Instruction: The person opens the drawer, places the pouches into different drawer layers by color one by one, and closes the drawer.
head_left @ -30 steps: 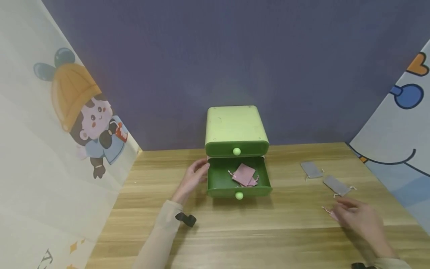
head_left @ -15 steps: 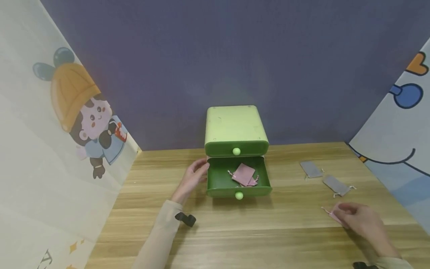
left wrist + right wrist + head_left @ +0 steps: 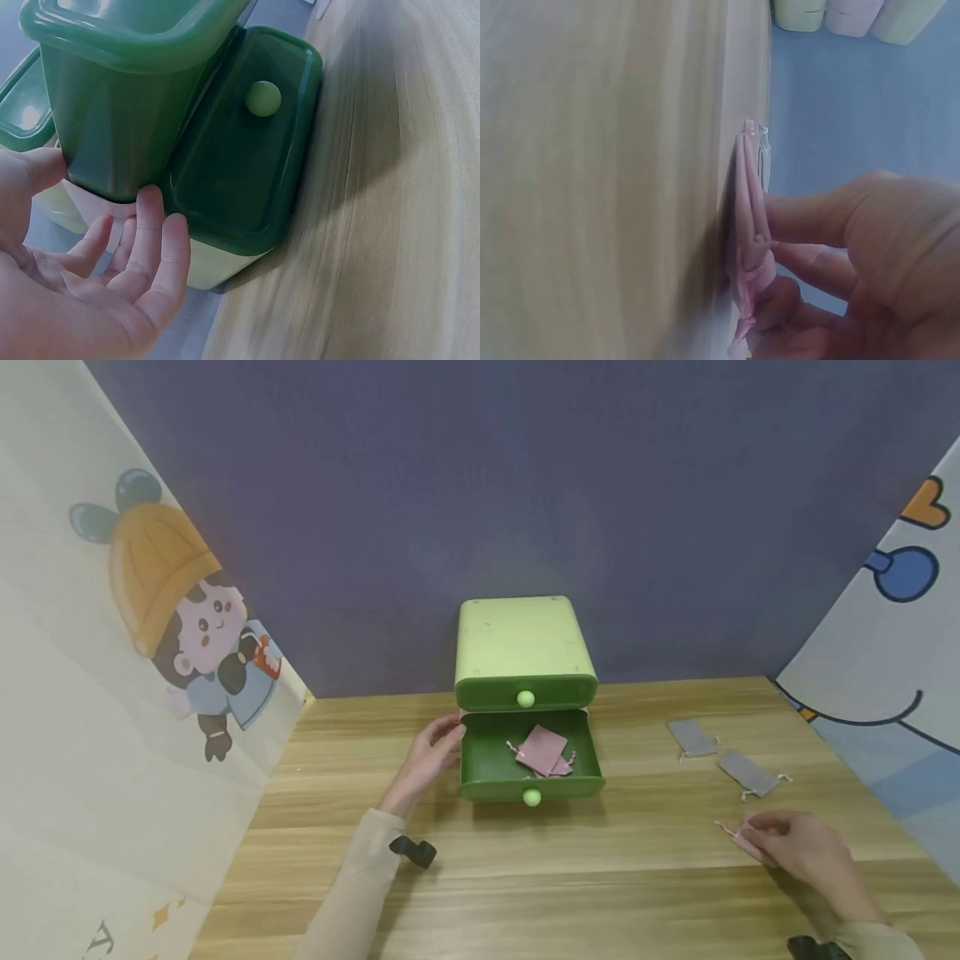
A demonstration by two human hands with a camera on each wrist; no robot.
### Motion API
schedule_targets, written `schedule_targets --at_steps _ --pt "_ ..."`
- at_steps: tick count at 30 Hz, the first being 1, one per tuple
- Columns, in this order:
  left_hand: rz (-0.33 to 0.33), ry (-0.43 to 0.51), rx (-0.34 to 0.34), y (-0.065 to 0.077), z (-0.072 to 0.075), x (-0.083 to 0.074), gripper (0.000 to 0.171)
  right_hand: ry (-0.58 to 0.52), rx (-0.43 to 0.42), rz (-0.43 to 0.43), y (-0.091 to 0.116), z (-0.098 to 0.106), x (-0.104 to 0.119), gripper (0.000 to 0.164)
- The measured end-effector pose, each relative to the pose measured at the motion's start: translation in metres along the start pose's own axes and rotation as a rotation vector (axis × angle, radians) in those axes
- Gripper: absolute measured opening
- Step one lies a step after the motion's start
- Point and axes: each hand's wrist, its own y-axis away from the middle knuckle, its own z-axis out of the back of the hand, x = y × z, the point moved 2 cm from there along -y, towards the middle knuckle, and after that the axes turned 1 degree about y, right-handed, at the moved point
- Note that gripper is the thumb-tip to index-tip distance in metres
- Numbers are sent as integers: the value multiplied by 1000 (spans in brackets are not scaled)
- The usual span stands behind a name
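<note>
A small drawer unit with a pale green top (image 3: 525,639) stands at the back. Its green middle drawer (image 3: 487,752) is pulled out, and pink drawstring pouches (image 3: 542,749) lie inside, overlapping. My left hand (image 3: 426,763) is at the left side of that drawer. In the left wrist view, the thumb meets one edge of the drawer's side and loosely bent fingers (image 3: 154,259) touch the other edge. At the right, my right hand (image 3: 806,852) pinches a pink drawstring pouch (image 3: 751,202) low over the tabletop; the pouch looks folded in the right wrist view.
Two grey drawstring pouches, a rear one (image 3: 692,737) and a front one (image 3: 750,774), lie on the wooden table (image 3: 570,893) beyond my right hand. A shut lower drawer with a round knob (image 3: 263,99) sits below the pulled-out one. Panels with cartoon prints flank both sides.
My right hand, blurred a second ago over the pink pouch, now grips it between thumb and fingers, with more of the pouch showing. My left hand and the drawer stay in place.
</note>
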Motion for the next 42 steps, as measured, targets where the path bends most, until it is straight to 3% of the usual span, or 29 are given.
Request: schedule_targets --at_steps 8,23,42 --pt "-6 7 7 1 -1 -1 58 -15 -8 -10 -3 -3 0 45" --pt "-1 8 12 1 -1 -3 60 -14 -74 41 -1 1 4 53" --pt "-7 3 9 2 0 -3 59 -19 -141 114 7 12 29 49"
